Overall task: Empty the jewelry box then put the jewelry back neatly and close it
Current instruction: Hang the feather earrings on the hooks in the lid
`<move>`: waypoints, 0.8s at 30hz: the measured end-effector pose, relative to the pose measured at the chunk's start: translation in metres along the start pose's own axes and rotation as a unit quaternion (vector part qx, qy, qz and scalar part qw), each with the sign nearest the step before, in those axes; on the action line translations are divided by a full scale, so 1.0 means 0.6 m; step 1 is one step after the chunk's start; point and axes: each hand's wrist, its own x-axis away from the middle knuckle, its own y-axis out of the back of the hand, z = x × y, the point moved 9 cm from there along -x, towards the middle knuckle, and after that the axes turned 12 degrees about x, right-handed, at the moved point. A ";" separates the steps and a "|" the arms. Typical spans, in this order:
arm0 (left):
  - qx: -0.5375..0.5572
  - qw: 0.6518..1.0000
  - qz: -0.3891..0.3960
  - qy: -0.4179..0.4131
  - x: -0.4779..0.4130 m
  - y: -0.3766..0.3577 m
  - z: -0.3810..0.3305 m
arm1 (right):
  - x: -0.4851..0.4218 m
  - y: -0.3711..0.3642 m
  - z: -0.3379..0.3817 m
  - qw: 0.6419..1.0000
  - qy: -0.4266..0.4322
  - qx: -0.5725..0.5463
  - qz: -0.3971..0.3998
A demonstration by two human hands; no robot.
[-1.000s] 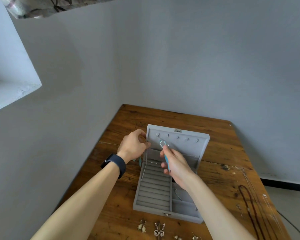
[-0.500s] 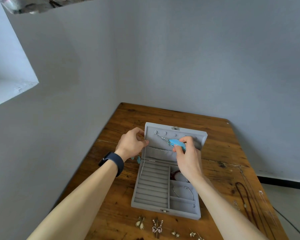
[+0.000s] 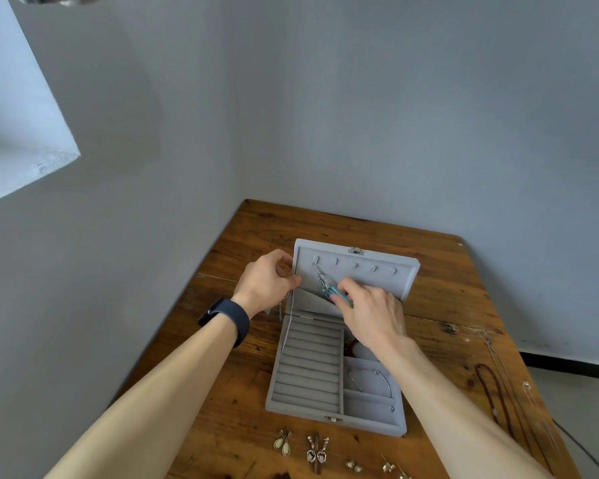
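Note:
A grey velvet jewelry box lies open on the wooden table, its lid standing upright with a row of hooks. A silver chain with a blue pendant hangs from the leftmost hook. My right hand pinches the pendant at the lid's fabric pocket. My left hand, with a dark wristband, grips the lid's left edge; a thin chain with a small teal piece dangles below it. A bangle lies in a right compartment of the box.
Several pairs of earrings lie in a row on the table in front of the box. Long necklaces lie stretched out along the table's right edge. Grey walls stand close on the left and behind the table.
My right hand has brought the blue pendant down from the middle of the lid to the pocket at its base. My left hand stays on the lid's left edge.

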 end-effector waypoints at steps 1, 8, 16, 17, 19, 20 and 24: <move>-0.002 1.000 -0.001 0.000 0.000 0.000 0.000 | -0.003 -0.012 -0.002 0.999 -0.001 -0.006 0.047; 0.003 1.000 0.000 0.007 -0.001 0.000 0.001 | 0.009 -0.030 -0.033 0.976 -0.074 -0.154 0.133; 0.000 1.000 -0.004 0.007 0.004 0.001 -0.002 | 0.025 0.008 0.002 0.996 -0.013 -0.087 -0.009; -0.002 1.000 -0.005 0.008 0.005 0.002 -0.002 | 0.024 -0.001 0.016 0.998 -0.002 -0.066 0.023; -0.003 1.000 -0.008 0.007 0.005 0.001 -0.004 | 0.024 -0.025 0.041 0.993 0.004 -0.042 0.112; -0.003 1.000 -0.008 0.008 0.004 0.001 -0.004 | 0.023 -0.031 0.048 0.988 -0.006 -0.055 0.142; 0.006 1.000 -0.008 0.015 0.009 0.001 -0.005 | 0.016 -0.037 0.057 0.970 -0.069 -0.147 0.180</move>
